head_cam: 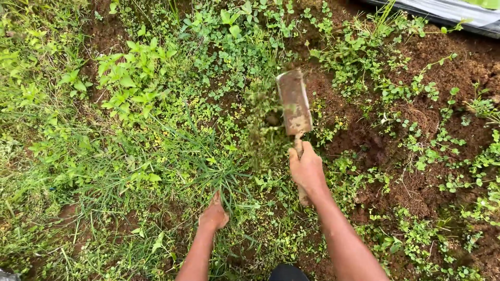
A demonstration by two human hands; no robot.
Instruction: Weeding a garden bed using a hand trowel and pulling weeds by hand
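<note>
My right hand (307, 169) grips the wooden handle of a small hand hoe, whose muddy flat blade (295, 102) is raised over the ground, pointing away from me. A blurred clump of weeds and soil (263, 122) hangs just left of the blade. My left hand (214, 215) is closed around the base of a tuft of long grass (208, 166) down at ground level. Both forearms reach in from the bottom edge.
Dense green weeds and grass (125, 78) cover the left and centre. Bare reddish-brown soil (458, 67) with scattered small plants lies to the right. A strip of grey plastic sheet (453, 13) runs along the top right corner.
</note>
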